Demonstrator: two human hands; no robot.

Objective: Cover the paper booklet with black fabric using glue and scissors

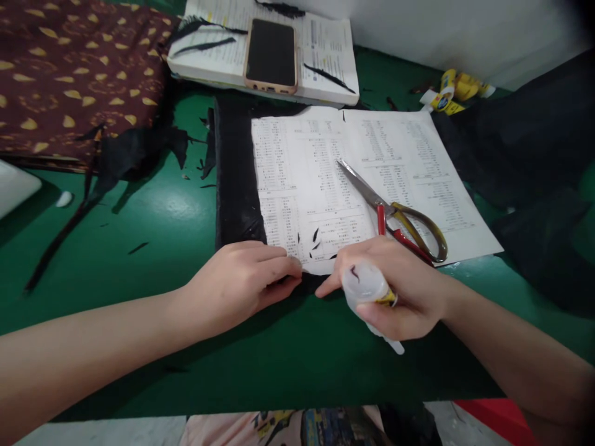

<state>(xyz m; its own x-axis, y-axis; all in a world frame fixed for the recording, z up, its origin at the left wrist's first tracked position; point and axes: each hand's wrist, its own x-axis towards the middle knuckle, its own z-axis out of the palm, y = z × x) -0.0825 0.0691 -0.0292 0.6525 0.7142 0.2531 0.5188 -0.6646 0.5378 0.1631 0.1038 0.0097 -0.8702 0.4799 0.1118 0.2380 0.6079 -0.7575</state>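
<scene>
A printed white sheet (316, 179) lies on the table, its left margin and near edge bordered by black material (236, 179), fabric or thin plastic. At the near edge, my left hand (246, 272) is closed, thumb and fingers pinching the black strip. My right hand (395, 279) grips a small translucent glue bottle (365, 282) with a yellow label, its base facing me. The index finger of that hand reaches down to the black edge. Scissors (381, 204) with red and yellowish-brown handles rest on the paper, just beyond the right hand. Small black scraps (316, 234) dot the sheet.
A phone (272, 56) lies on an open thick book (325, 43) at the back. Crumpled yellow tubes (453, 90) sit by the wall. Dark fabric (520, 142) is on the right, patterned maroon cloth (79, 74) and black offcuts (125, 155) on the left of the green table (153, 210).
</scene>
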